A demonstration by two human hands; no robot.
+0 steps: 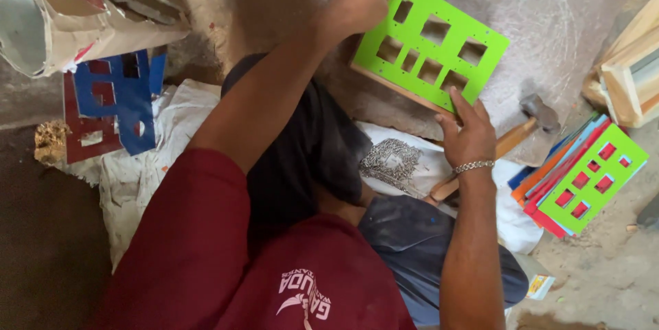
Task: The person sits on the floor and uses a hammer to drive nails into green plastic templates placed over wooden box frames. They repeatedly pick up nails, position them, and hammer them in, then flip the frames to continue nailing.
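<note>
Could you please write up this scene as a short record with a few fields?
Setting: a person sits on the floor, seen from above.
Left hand: grips the top edge of the green panel.
Right hand: fingers rest on the panel's lower edge; a bracelet is on the wrist.
Panel: green, with rectangular cutouts, lying on a wooden frame.
Nearby: a hammer to the right, a pile of nails on white cloth, a stack of coloured panels, blue and red panels at left.

Maroon short-sleeved shirt with white chest print; dark trousers; silver chain bracelet on the right wrist
</note>
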